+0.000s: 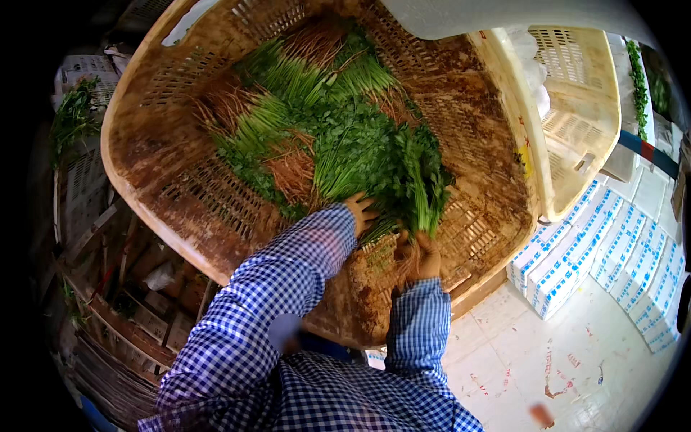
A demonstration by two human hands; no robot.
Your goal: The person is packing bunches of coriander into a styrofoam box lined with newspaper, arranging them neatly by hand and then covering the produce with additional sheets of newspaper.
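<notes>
A large, dirt-stained plastic basket (469,108) lies before me with rooted green herbs in it that look like coriander. My right hand (429,258) grips a bunch of herbs (420,189) near its reddish-brown roots, its leaves pointing away from me. To its left, my left hand (360,214) is spread, fingers apart, at the near edge of the piled herbs (351,156). Nothing shows in its grasp; whether it touches the stems is unclear. Other bunches lie with their roots (294,170) turned various ways.
A cleaner yellowish crate (580,113) holding white plastic adjoins the basket's right side. Below it, white boxes with blue print (572,248) stand on pale floor tiles (518,345). At left are slatted crates (81,189) and loose greens (75,116). A pale, blurred surface (518,16) overhangs the top right.
</notes>
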